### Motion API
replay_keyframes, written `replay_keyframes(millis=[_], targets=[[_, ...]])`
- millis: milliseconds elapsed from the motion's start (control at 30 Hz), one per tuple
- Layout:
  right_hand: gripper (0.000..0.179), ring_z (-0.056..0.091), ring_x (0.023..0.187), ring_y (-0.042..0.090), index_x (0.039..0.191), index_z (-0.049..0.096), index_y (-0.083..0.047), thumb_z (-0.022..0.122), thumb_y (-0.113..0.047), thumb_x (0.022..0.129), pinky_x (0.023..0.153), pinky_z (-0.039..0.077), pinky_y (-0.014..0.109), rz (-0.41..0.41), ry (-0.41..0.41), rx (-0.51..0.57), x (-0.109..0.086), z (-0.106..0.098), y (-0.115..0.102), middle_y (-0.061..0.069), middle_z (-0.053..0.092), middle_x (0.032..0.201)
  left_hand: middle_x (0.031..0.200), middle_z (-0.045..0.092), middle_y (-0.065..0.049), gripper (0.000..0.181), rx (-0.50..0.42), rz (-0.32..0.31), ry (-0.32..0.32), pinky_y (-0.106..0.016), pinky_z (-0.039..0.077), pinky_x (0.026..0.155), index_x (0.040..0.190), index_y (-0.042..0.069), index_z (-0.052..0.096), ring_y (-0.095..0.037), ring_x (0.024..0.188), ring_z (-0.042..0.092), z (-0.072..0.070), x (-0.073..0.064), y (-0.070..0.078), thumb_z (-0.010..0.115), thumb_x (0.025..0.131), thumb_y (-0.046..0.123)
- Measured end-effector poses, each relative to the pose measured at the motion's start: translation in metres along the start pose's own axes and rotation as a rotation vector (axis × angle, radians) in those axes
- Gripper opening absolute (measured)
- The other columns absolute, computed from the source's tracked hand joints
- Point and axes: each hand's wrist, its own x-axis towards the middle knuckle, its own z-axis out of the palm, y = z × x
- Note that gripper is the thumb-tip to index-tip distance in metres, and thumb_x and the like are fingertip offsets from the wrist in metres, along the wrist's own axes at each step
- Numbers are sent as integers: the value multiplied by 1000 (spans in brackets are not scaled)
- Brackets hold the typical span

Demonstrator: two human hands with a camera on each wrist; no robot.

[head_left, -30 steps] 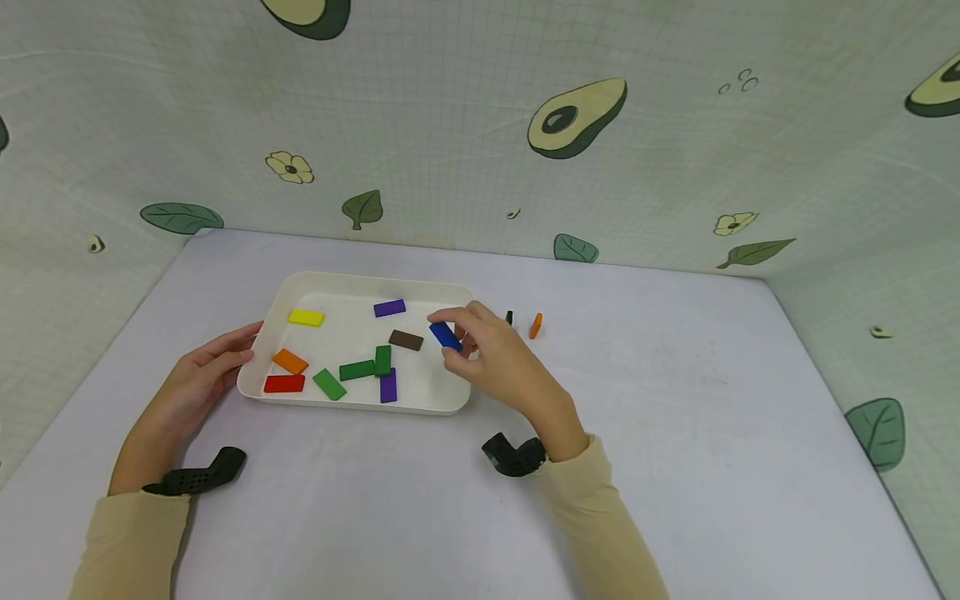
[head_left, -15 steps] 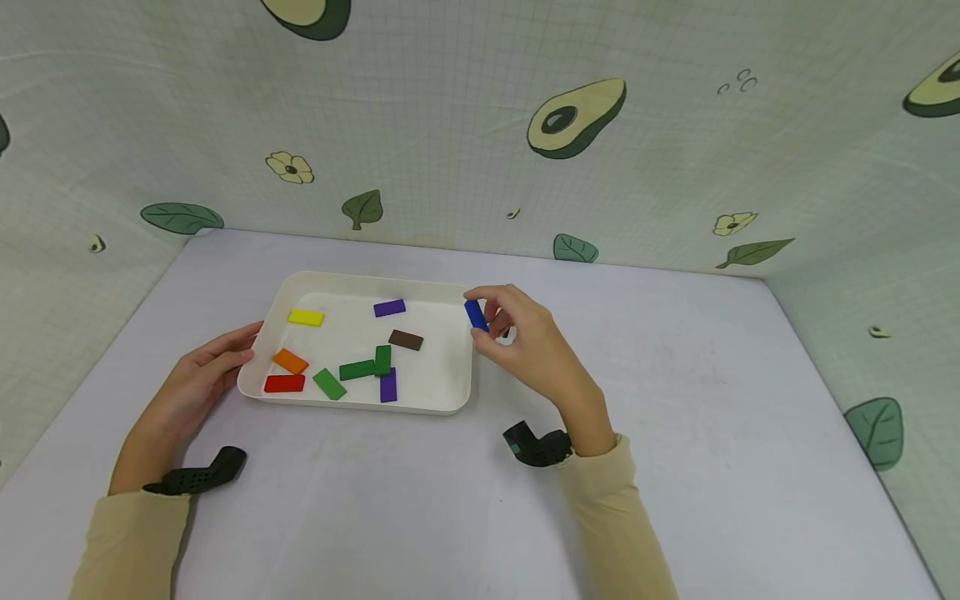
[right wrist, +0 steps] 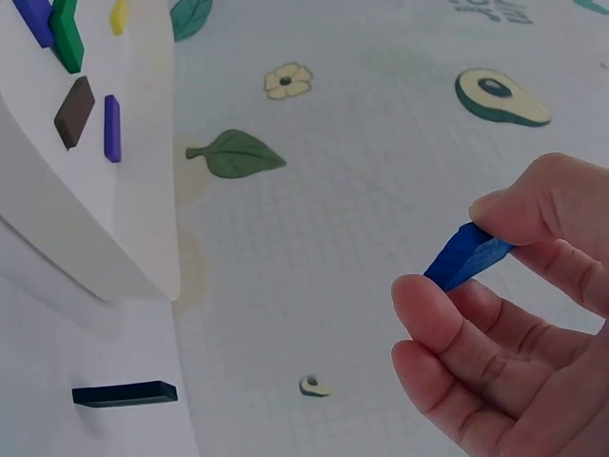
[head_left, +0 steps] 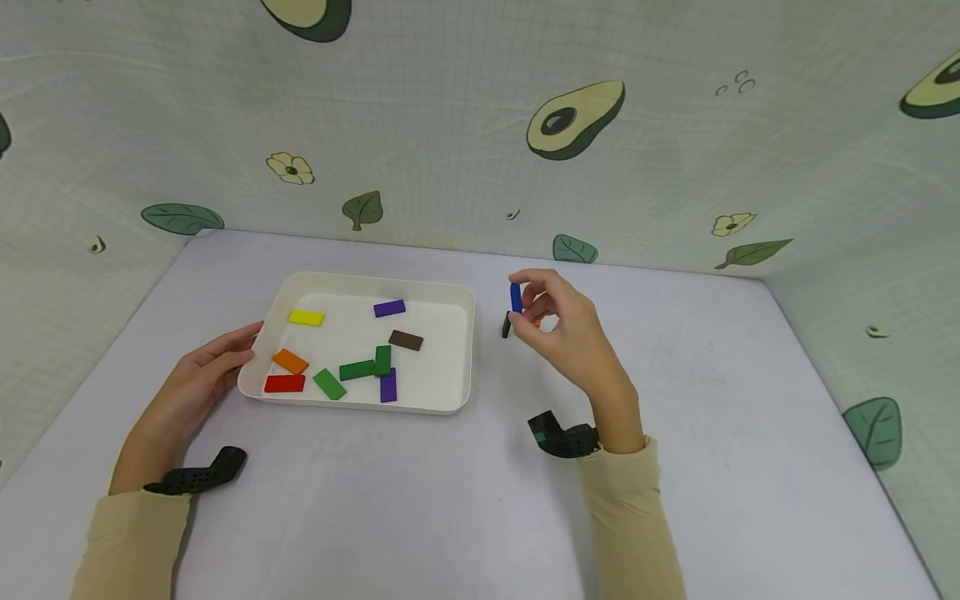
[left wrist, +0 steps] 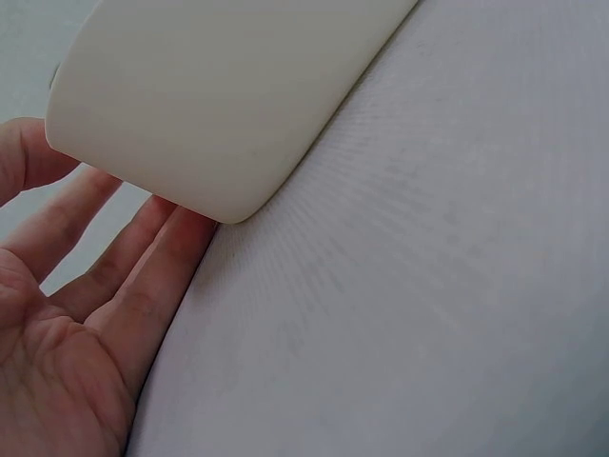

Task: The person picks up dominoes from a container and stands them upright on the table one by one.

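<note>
My right hand (head_left: 564, 329) pinches a small flat blue block (head_left: 515, 297) between thumb and fingertips, holding it up on edge right of the tray. In the right wrist view the blue block (right wrist: 468, 255) spans the gap from thumb to finger. Just under it a thin black block (head_left: 506, 325) stands on edge on the table, and an orange block (head_left: 538, 322) is partly hidden behind the fingers. At the left end of a white tray (head_left: 467, 358), my left hand (head_left: 197, 379) touches the side with fairly straight fingers, seen against the outer wall (left wrist: 190, 114) in the left wrist view.
Inside the tray lie a yellow block (head_left: 306, 317), an orange block (head_left: 290, 362), a red block (head_left: 284, 384), a brown block (head_left: 406, 340), purple blocks and several green ones. One green block (head_left: 383, 359) overlaps its neighbours. A printed cloth (head_left: 450, 125) hangs behind the white table (head_left: 712, 417).
My right hand has carried the blue block from over the tray's right end out to the right and slightly back, turning it more upright. The left hand and the tray have stayed put.
</note>
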Motion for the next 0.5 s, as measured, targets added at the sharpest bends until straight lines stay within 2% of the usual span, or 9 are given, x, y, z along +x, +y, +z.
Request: replay_keyframes(millis=[200,333,500], targets=[[43,62,73,14,124,53,-10,64,-3,84,66,46,21,31,15,4,-1,-9,9,7,54,95,144,37,13,53,8,7,-2,-4,44,82,144,20,36,13,108,45,-1,0,-1,52,95,29],[43,61,75,13,125,53,-11,64,-3,84,68,44,20,56,41,-6,-3,-14,17,8,55,96,139,41,14,51,-30,28,-18,-5,45,82,144,18,37,13,107,47,-2,0,-2,52,96,24],[42,60,74,10,124,53,-10,63,-2,84,63,43,17,94,65,-13,-4,-20,25,9,55,95,138,41,14,50,-44,24,-15,-5,45,82,143,19,38,13,106,48,-3,1,-3,52,96,24]])
